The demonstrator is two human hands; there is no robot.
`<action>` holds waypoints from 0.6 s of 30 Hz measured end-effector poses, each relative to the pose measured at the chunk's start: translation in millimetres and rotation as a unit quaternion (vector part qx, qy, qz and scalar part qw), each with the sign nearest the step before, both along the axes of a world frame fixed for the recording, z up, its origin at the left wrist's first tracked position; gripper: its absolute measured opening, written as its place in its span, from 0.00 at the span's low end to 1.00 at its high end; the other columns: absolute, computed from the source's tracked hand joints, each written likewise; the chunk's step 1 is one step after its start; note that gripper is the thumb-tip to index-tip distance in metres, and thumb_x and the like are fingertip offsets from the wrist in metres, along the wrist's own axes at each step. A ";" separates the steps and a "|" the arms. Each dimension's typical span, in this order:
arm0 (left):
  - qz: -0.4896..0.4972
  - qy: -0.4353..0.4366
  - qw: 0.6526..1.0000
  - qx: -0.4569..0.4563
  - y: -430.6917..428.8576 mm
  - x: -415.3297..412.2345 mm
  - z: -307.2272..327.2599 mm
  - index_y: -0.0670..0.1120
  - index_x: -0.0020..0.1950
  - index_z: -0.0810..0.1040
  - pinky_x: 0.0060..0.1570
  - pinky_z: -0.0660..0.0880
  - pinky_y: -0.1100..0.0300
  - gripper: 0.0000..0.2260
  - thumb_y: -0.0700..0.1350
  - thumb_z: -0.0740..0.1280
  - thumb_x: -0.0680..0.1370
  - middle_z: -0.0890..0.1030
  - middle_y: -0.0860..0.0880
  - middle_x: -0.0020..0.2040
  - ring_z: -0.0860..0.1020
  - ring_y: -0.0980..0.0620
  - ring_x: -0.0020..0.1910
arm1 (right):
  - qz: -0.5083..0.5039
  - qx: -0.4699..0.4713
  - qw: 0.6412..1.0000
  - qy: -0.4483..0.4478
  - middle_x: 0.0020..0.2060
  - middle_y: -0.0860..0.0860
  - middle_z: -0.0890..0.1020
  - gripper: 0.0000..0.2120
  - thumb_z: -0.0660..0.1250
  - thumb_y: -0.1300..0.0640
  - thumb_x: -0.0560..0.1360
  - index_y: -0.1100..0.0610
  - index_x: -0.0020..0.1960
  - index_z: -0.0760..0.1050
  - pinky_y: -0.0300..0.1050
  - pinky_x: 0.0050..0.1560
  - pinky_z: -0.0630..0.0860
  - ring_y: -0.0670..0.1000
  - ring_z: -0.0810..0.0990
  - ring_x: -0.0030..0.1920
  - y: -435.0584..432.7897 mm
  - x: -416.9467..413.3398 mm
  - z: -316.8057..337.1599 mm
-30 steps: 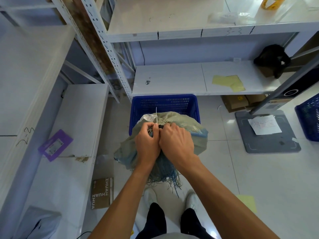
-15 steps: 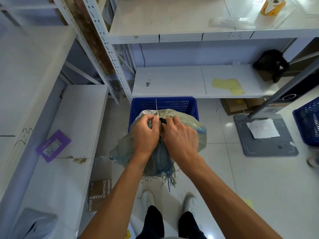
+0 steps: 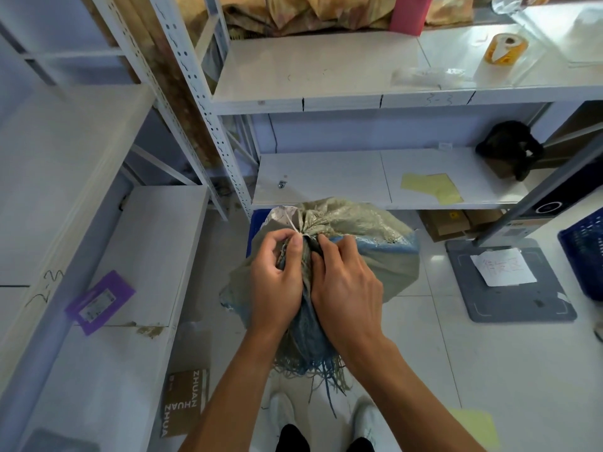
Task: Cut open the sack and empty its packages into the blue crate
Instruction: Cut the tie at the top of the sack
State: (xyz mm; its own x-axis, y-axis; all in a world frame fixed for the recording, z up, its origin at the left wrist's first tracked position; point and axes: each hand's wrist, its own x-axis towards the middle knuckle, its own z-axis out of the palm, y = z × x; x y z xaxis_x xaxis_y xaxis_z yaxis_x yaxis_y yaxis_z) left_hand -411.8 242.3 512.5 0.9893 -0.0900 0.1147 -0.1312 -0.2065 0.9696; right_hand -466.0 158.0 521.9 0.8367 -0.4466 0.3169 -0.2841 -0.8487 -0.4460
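A grey-green woven sack [image 3: 362, 233] with a blue band and frayed threads hanging below is held up in front of me. Both hands grip its gathered neck, side by side. My left hand [image 3: 277, 278] pinches the neck beside a white tie [image 3: 292, 225]. My right hand [image 3: 346, 285] clamps the bunched fabric just right of it. The blue crate [image 3: 254, 230] sits on the floor behind the sack; only a sliver of its left wall shows. No cutting tool is visible, and the packages are hidden inside the sack.
White metal shelving stands ahead and to the left, with yellow paper [image 3: 430, 187] and a black object [image 3: 509, 148] on the lower shelf. A grey scanner stand base [image 3: 509, 298] and another blue crate [image 3: 584, 256] are at right. A purple package [image 3: 99, 301] and cardboard box [image 3: 186, 402] lie left.
The sack has risen toward the camera and now hides nearly the whole blue crate. The view has tilted up, showing more of the upper shelf. Both hands keep their grip on the neck.
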 end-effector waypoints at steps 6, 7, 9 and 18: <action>-0.025 0.025 0.999 0.038 -5.7 3.5 1.2 0.50 0.55 0.79 0.48 0.73 0.73 0.05 0.49 0.67 0.82 0.83 0.55 0.50 0.80 0.62 0.51 | 0.004 -0.014 0.998 0.058 0.49 0.52 0.79 0.15 0.57 0.50 0.83 0.55 0.64 0.75 0.45 0.30 0.64 0.56 0.83 0.39 -8.2 2.5 5.3; -0.032 0.029 0.998 0.045 -5.4 4.8 0.0 0.50 0.55 0.80 0.48 0.73 0.73 0.05 0.49 0.67 0.82 0.83 0.56 0.50 0.80 0.62 0.51 | 0.013 -0.021 0.997 0.075 0.49 0.51 0.80 0.15 0.54 0.49 0.84 0.54 0.63 0.74 0.46 0.31 0.65 0.56 0.83 0.39 -11.6 3.9 6.0; -0.047 0.031 0.997 0.062 -3.5 7.9 -4.1 0.50 0.55 0.79 0.49 0.74 0.71 0.05 0.49 0.67 0.81 0.82 0.56 0.50 0.80 0.61 0.51 | 0.039 -0.037 0.992 0.112 0.48 0.50 0.81 0.16 0.50 0.47 0.85 0.53 0.60 0.73 0.48 0.33 0.67 0.56 0.83 0.40 -19.8 6.5 7.2; -0.068 -0.044 0.973 0.214 3.6 20.9 -10.9 0.47 0.52 0.79 0.45 0.75 0.62 0.04 0.45 0.66 0.81 0.82 0.53 0.46 0.79 0.55 0.45 | 0.127 -0.063 0.980 0.142 0.46 0.49 0.83 0.14 0.51 0.47 0.84 0.53 0.51 0.72 0.45 0.36 0.70 0.50 0.77 0.36 -44.7 16.4 0.1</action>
State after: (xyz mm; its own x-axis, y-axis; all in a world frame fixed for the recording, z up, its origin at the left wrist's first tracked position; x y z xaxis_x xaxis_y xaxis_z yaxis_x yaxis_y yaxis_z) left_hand -390.9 245.9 501.5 0.9528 -0.2782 0.1217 -0.2646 -0.5641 0.7822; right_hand -449.6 113.3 522.0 0.9780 -0.1856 0.0948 -0.1546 -0.9513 -0.2666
